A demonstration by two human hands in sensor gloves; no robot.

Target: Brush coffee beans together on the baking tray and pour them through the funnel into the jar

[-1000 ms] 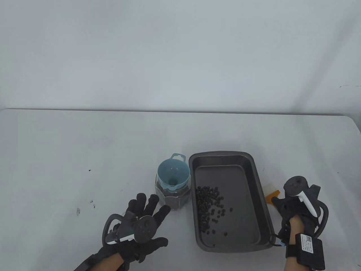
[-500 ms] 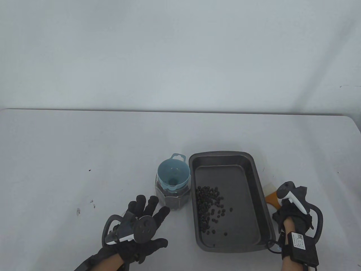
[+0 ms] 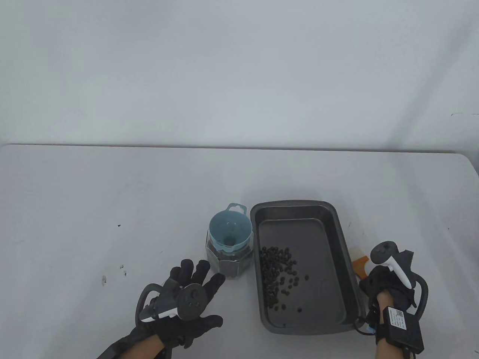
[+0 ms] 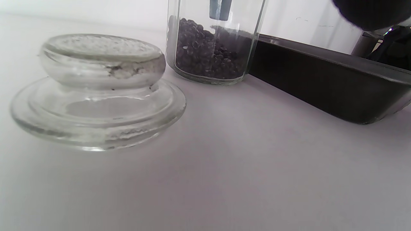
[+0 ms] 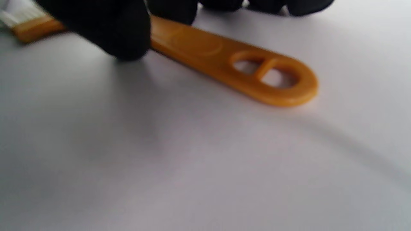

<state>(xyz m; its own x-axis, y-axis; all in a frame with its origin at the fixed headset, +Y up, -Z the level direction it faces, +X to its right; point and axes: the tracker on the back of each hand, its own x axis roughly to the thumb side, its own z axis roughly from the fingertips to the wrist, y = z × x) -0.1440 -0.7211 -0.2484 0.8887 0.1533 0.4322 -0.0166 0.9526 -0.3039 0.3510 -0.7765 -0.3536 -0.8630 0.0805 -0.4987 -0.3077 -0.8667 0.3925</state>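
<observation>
White bench (image 3: 112, 194) carrying everything, widest of all. Dark baking tray (image 3: 346, 261) right of centre, coffee beans (image 3: 278, 275) scattered loosely along its left half, not yet gathered. Just left of it, nearly touching, glass jar (image 3: 229, 261) already part-filled with beans, blue funnel (image 3: 229, 230) seated in its mouth. Glass lid (image 4: 96, 93) lying on the bench near the jar, seen only in the left wrist view. Orange-handled brush (image 5: 231, 61) flat on the bench just right of the tray, pale bristles pointing away. Step in hand, by judgement: fetching the brush, sweeping not yet begun. Right grip (image 3: 385, 280) down over the handle, gloved fingers (image 5: 106, 29) curled onto it near the bristle end, closing in a pinch; handle seemingly not yet off the bench. Left grip (image 3: 187, 291) spread apart, fingers straight, holding nothing, hovering near the jar. Next, probably: lifting the brush clear, carrying it over the tray rim, then sweeping beans toward one corner for pouring.
</observation>
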